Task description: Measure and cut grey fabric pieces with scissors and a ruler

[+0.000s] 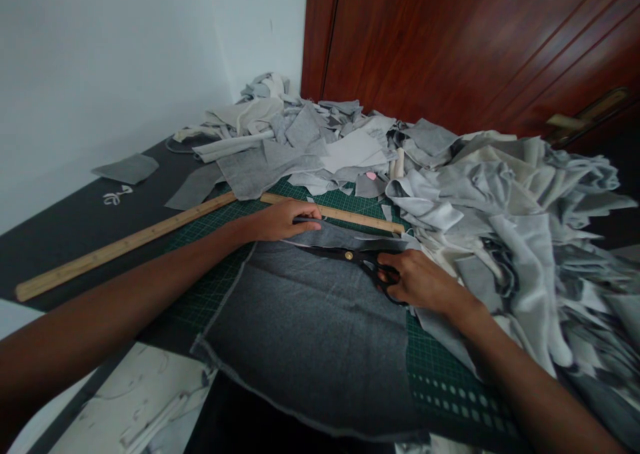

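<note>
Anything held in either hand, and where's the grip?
Right hand: scissors, by the handles. Left hand: grey cloth, pinched at its far edge.

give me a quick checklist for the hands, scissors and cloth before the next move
1. Scissors in hand: ok, the right hand grips the handles.
2. Dark gray cloth held: ok, the left hand pinches it near its far edge.
3. Fingers well away from the blades: not ok, the left fingers are close to the tip end.
4. Cloth smooth: not ok, creases show on it.
5. Short wooden ruler out of the blades' way: ok, it lies beyond them.
6. Lower blade's position under the cloth: cannot tell, too dark there.
</note>
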Tool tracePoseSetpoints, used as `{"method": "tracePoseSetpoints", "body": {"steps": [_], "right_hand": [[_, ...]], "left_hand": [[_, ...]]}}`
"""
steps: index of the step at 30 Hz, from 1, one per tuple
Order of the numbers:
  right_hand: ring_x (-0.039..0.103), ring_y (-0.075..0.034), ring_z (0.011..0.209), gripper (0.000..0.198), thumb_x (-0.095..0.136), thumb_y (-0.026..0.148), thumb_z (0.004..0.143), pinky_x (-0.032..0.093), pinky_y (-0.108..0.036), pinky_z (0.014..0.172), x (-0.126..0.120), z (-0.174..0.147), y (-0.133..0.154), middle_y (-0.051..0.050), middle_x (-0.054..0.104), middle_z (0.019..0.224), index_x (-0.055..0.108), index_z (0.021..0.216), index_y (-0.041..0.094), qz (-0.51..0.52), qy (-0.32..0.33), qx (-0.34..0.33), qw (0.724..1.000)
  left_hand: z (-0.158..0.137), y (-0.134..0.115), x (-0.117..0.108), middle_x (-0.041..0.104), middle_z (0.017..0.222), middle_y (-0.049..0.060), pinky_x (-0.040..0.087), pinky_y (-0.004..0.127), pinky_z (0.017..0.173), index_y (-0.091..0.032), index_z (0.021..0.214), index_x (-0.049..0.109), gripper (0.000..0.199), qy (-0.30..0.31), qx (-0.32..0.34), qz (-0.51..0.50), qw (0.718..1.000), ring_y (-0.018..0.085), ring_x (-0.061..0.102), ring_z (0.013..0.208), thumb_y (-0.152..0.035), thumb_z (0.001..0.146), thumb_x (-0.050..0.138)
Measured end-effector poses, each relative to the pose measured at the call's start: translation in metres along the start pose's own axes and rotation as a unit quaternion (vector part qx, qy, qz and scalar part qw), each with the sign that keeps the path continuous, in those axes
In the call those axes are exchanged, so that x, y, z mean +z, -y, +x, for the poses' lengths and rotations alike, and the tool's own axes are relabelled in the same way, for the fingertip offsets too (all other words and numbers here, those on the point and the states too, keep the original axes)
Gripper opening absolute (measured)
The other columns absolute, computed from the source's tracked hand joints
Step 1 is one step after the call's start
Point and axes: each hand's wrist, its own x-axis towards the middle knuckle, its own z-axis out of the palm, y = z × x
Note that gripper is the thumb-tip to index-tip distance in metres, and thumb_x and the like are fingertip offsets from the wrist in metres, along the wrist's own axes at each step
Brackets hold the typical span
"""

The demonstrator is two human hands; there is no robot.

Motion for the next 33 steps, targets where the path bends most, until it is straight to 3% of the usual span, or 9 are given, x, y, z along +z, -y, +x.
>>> {"method": "tracePoseSetpoints", "body": {"steps": [11, 24, 33], "right_hand": [[0.041, -0.014, 0.06, 0.006, 0.057, 0.014, 0.079, 0.024, -0.03, 0.061, 0.0, -0.001, 0.0, -0.001, 0.052, 0.066, 0.058, 0.08, 0.019, -0.013, 0.004, -0.005, 1.0], [0.055, -0.016, 0.069, 0.017, 0.057, 0.004, 0.076, 0.03, -0.028, 0.065, -0.011, -0.005, 0.01, -0.003, 0.062, 0.075, 0.061, 0.085, 0.018, -0.03, 0.035, 0.018, 0.999], [0.052, -0.015, 0.063, 0.008, 0.062, 0.013, 0.077, 0.028, -0.028, 0.061, -0.018, -0.003, 0.005, -0.002, 0.064, 0.073, 0.062, 0.083, 0.019, -0.055, 0.045, 0.02, 0.997]], "left_hand": [[0.0, 0.002, 0.0, 0.072, 0.083, 0.003, 0.042, 0.026, 0.07, -0.017, 0.097, 0.068, 0.027, -0.003, 0.001, 0.001, 1.0, 0.016, 0.064, 0.076, -0.042, 0.098, 0.059], [0.001, -0.001, -0.002, 0.069, 0.077, 0.0, 0.04, 0.024, 0.067, -0.017, 0.094, 0.068, 0.025, -0.013, 0.009, 0.007, 1.0, 0.014, 0.062, 0.07, -0.04, 0.098, 0.059], [0.001, -0.001, -0.003, 0.071, 0.08, 0.001, 0.042, 0.024, 0.068, -0.017, 0.097, 0.069, 0.025, -0.017, 0.027, -0.002, 0.999, 0.013, 0.064, 0.072, -0.04, 0.099, 0.059]]}}
